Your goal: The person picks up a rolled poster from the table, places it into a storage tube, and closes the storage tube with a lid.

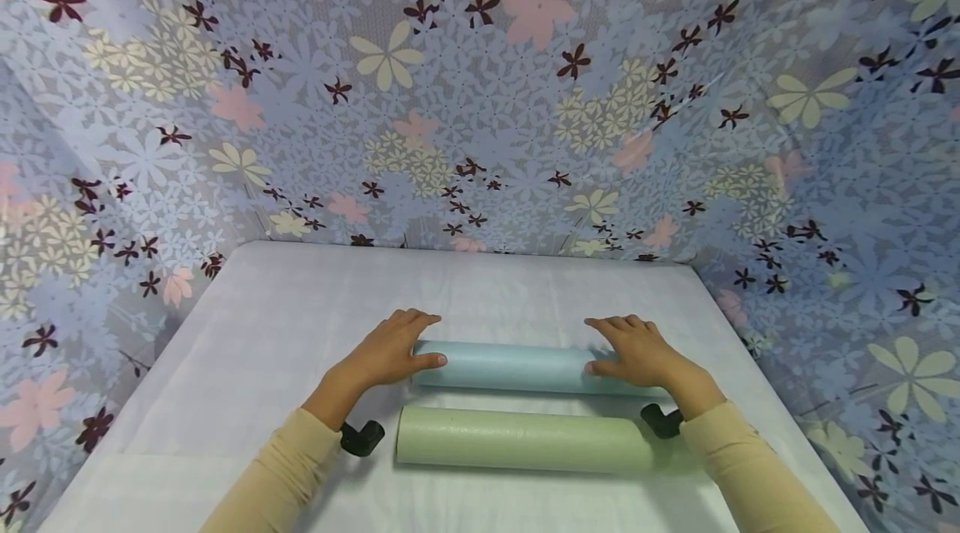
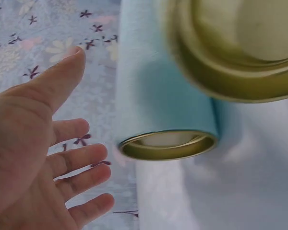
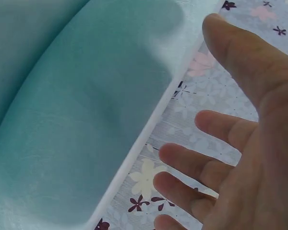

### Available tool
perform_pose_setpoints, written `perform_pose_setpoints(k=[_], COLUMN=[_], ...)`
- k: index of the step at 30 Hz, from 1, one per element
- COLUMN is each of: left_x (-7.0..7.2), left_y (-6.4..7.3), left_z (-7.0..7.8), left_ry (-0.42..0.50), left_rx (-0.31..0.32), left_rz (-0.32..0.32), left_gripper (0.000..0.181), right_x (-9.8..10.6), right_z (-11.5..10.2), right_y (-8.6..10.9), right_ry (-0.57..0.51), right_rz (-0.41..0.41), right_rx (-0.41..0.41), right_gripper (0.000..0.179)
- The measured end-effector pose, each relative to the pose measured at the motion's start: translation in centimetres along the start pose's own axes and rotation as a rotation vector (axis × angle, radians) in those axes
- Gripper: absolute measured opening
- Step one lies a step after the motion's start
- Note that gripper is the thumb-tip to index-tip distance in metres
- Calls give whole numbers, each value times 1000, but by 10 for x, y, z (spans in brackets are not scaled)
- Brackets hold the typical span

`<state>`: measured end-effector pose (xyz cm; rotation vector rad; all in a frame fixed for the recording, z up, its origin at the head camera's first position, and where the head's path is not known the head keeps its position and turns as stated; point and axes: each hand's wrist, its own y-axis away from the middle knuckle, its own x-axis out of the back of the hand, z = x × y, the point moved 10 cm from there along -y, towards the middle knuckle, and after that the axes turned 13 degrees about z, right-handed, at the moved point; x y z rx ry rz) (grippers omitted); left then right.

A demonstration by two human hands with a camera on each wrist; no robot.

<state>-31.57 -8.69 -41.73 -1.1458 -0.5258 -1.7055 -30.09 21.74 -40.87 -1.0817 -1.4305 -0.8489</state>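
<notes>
A light blue tube (image 1: 510,366) lies crosswise on the white-covered table, with a pale green tube (image 1: 525,440) parallel to it on the near side. My left hand (image 1: 392,350) is over the blue tube's left end, fingers spread and relaxed. Over its right part is my right hand (image 1: 633,354), thumb and fingers extended and apart. In the left wrist view the blue tube's end (image 2: 168,145) has a gold-coloured rim, and a gap shows between it and the left hand's fingers (image 2: 86,177). The right wrist view shows the blue tube (image 3: 86,115) beside the right hand's loose fingers (image 3: 197,163).
A white cloth (image 1: 187,383) covers the table, whose far edge meets a floral curtain (image 1: 480,100) that also hangs along both sides. Black camera mounts (image 1: 363,438) stick out at the wrists, the right one (image 1: 662,420) overlapping the green tube in the head view.
</notes>
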Motion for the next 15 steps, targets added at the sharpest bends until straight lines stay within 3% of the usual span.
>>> perform_pose_setpoints(k=[9, 15], left_x=[33, 53], left_y=[3, 10], left_z=[1, 2], left_ry=[20, 1], left_rx=[1, -1], left_rz=[86, 166], left_gripper=[69, 68], right_x=[14, 31], right_z=[-5, -8], right_y=[4, 9], right_ry=[24, 30], right_rz=[90, 157], right_rx=[25, -3], right_gripper=[75, 76])
